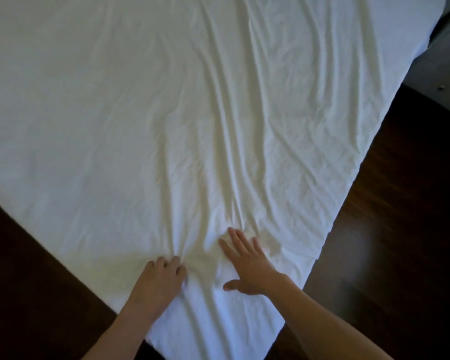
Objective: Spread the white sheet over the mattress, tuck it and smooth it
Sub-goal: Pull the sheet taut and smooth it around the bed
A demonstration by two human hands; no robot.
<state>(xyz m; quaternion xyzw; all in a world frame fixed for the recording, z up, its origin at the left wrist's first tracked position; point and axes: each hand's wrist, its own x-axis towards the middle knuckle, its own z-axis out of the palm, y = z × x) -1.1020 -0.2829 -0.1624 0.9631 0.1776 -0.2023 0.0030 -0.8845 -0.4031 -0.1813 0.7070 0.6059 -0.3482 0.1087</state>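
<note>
Sheet (166,113) lying spread over the mattress, both hands working near its corner.
The sheet is wrinkling in long folds running toward the near corner. The left hand (159,279) is bunching fabric under curled fingers; the right hand (247,266) is pressing flat just beside it, fingers spread. Dark floor (387,229) is showing on both sides.

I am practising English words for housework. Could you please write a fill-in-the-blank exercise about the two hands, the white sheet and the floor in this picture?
1. The right hand lies flat on the wrinkled white fabric sheet with its fingers ____ apart.
2. The left hand bunches the sheet with ____ fingers, not straight ones.
3. The wooden plank floor is ____ brown, not light.

Missing words: spread; curled; dark.
</note>
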